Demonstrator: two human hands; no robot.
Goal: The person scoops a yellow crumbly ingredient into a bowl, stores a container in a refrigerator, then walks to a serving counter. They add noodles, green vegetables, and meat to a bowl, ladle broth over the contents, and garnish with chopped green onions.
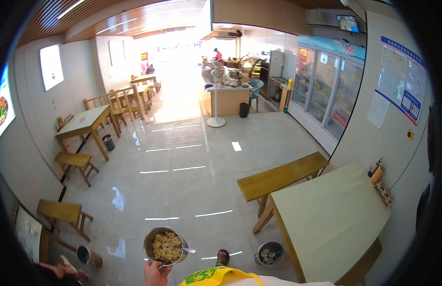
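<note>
A round metal container [148, 238] filled with lumpy, light-brown food [166, 246] is held at its near rim by my left hand [157, 273], thumb on top. The handle of a metal spoon [187, 249] sticks out over its right side. My right hand is out of view. Before me, a yellow apron [221, 276] with green print shows at the lower edge, and a sandaled foot [223, 256] stands on the tiled floor to the right of the container.
On the right stand a pale-topped table [328, 214], a wooden bench [281, 175] and a waste bin [269, 254]. Stools [62, 211] and a bin [89, 256] line the left, near a seated person's legs. Ahead are a standing fan [216, 96], a counter [228, 102] and glass-door refrigerators [322, 85].
</note>
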